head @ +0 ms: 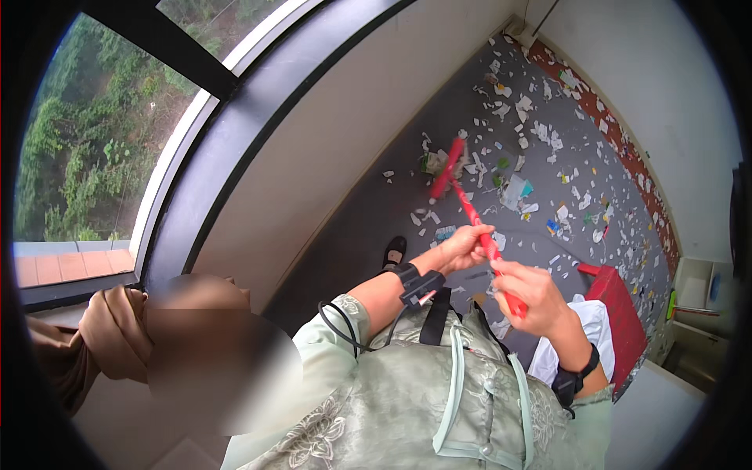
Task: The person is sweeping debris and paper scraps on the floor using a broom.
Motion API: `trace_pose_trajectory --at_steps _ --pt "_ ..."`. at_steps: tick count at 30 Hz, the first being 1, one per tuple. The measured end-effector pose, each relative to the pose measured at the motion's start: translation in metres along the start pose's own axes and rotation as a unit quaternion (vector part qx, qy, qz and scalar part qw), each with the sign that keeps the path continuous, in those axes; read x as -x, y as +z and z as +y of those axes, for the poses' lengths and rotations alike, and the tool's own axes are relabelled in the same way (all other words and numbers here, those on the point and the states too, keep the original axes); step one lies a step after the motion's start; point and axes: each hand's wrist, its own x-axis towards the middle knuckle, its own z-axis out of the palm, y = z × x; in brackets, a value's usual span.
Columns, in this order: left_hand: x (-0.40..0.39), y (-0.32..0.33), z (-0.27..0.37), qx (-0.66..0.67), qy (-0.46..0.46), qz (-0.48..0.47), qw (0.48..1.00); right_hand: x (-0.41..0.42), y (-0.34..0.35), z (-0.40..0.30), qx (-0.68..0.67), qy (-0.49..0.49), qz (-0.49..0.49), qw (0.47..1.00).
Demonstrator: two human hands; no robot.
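My left hand [467,244] grips the red handle [468,205] of a long-handled floor tool partway along. Closer to my body, my right hand [531,294] is closed around the same handle near its end. The tool's red crossbar head [448,169] is blurred and is down by the floor, so its exact kind is unclear. Beside the head lies a clump of crumpled litter [433,162]. Torn white paper scraps [546,136] and coloured bits are strewn across the grey floor [364,229]. A pale blue and white wrapper [516,191] lies ahead of my hands.
A worn red piece of furniture [628,329] stands at right, with a white plastic bag [578,329] against it. Open white compartments [696,285] are at far right. A low wall [329,141] under the window bounds the left. A person's brown sleeve or cloth [114,335] shows lower left.
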Motion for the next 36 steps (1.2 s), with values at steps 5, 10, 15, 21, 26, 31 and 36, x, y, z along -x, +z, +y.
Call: trace_pose_trajectory --at_steps 5,10,15,21,26,31,36 --pt "0.026 0.035 0.017 -0.011 -0.059 -0.016 0.998 -0.007 -0.013 -0.024 0.024 0.002 0.030 0.999" --pt "0.072 0.008 0.035 0.005 -0.064 0.043 0.997 -0.029 0.002 -0.009 -0.087 -0.003 0.042 0.995" --pt "0.076 -0.052 0.054 0.062 -0.068 0.108 0.990 -0.060 0.042 0.029 -0.203 0.022 0.029 0.978" --pt "0.018 -0.045 0.080 -0.022 -0.104 0.040 0.994 -0.069 0.022 0.030 -0.136 0.114 0.066 0.982" --pt "-0.016 0.015 0.090 0.007 -0.062 -0.002 0.998 -0.086 -0.012 0.016 0.015 0.067 0.032 0.997" --pt "0.001 0.036 0.091 -0.009 -0.075 -0.018 0.997 -0.083 -0.026 -0.002 0.015 0.061 0.056 0.996" --pt "-0.003 0.016 0.109 0.006 -0.042 0.053 0.998 -0.081 -0.024 0.042 -0.118 0.124 0.111 0.979"
